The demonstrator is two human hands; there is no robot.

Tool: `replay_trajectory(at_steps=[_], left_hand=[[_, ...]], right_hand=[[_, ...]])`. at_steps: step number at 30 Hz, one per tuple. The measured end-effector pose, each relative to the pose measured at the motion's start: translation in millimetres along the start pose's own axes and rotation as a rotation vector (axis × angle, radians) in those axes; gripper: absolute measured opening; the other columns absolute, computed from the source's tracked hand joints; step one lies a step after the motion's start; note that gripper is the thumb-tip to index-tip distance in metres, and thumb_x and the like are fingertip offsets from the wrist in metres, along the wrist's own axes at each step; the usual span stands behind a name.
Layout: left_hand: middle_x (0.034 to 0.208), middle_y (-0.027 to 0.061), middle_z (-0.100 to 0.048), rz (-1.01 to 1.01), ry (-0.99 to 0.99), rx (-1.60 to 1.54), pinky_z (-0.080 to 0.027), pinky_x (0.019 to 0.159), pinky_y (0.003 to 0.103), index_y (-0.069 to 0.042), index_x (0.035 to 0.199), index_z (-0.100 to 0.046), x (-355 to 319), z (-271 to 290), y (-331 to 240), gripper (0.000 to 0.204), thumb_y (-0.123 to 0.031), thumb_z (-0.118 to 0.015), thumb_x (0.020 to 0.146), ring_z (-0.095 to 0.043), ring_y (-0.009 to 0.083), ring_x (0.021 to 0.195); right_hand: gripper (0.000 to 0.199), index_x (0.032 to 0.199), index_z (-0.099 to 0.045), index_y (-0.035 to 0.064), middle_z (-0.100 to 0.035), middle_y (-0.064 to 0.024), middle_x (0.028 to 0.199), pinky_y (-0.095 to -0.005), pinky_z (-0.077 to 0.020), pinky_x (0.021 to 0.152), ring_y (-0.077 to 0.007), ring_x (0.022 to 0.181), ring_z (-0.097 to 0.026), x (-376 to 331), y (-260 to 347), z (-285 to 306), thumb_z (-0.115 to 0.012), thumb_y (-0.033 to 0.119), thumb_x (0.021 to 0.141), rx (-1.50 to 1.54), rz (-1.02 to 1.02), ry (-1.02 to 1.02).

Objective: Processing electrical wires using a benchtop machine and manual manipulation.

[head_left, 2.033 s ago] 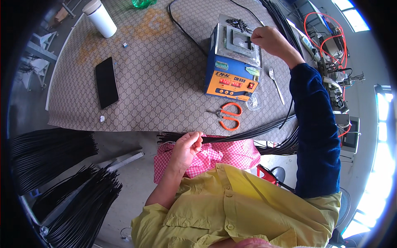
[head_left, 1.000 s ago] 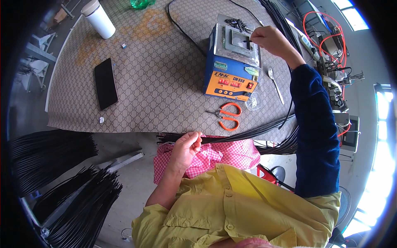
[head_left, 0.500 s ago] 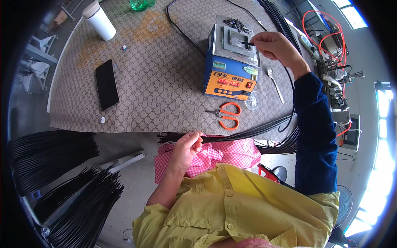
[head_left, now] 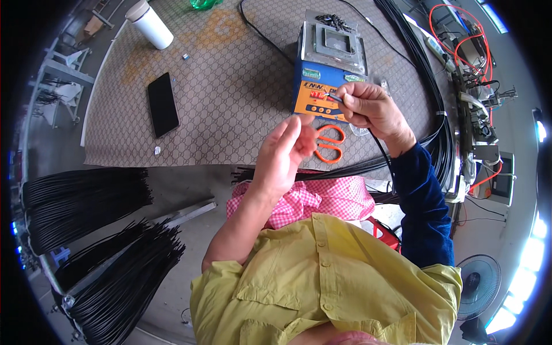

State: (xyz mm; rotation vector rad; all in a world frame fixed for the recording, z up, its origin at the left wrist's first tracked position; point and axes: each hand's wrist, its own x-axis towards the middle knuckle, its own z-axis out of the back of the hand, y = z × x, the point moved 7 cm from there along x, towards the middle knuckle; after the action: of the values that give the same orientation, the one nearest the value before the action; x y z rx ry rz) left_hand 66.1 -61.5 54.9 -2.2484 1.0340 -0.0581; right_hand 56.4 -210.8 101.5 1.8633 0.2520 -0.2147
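My right hand pinches a thin black cable close to its end, where short bare wire ends stick out to the left. The cable hangs down along my right sleeve. Facing it on the left is my raised left hand, thumb up, its other fingers smeared by motion. Whether it holds anything does not show. Behind both hands stands a blue solder pot with an orange front panel and a square metal well on top. Orange-handled snips lie just beyond my left hand, their blades hidden by it.
Several small black pieces rest on the pot's rear edge. A phone and a white bottle are on the patterned table at left. Long black cable bundles run along the right and front edge; more bundles hang at lower left.
My right hand has drawn the cable end away from the pot's well, toward me. My left hand has risen from the cable bundle at the table edge toward it.
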Motion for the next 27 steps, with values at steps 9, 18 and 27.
replay_trajectory(at_steps=[9, 18, 27], left_hand=[[0.077, 0.0055, -0.056, -0.011, 0.047, -0.041, -0.045, 0.062, 0.024, -0.001, 0.093, -0.055, 3.4, -20.2, -6.6, 0.032, -0.030, -0.041, 0.091, -0.053, 0.0118, 0.066], [0.076, 0.0032, -0.058, 0.014, 0.030, -0.048, -0.044, 0.063, 0.022, -0.005, 0.088, -0.054, -0.2, -23.5, -7.1, 0.024, -0.028, -0.048, 0.088, -0.054, 0.0095, 0.065], [0.079, 0.0031, -0.058, 0.014, 0.035, -0.040, -0.044, 0.066, 0.023, -0.005, 0.090, -0.055, 1.2, -35.4, -9.2, 0.023, -0.026, -0.047, 0.089, -0.054, 0.0103, 0.068]], right_hand=[[0.016, 0.095, -0.058, 0.0041, -0.050, 0.0016, 0.066, -0.0150, -0.0242, 0.039, -0.0017, 0.046, -0.035, -3.5, -20.6, -12.2, -0.053, 0.016, 0.086, 0.001, 0.023, 0.056], [0.015, 0.095, -0.058, 0.0039, -0.051, 0.0006, 0.067, -0.0150, -0.0259, 0.039, -0.0018, 0.047, -0.036, -8.0, -23.3, -15.7, -0.054, 0.014, 0.085, 0.020, 0.037, 0.034], [0.014, 0.095, -0.057, 0.0033, -0.049, 0.0012, 0.065, -0.0153, -0.0254, 0.040, -0.0020, 0.047, -0.035, -14.7, -16.2, -14.4, -0.053, 0.012, 0.085, 0.081, 0.097, -0.013]])
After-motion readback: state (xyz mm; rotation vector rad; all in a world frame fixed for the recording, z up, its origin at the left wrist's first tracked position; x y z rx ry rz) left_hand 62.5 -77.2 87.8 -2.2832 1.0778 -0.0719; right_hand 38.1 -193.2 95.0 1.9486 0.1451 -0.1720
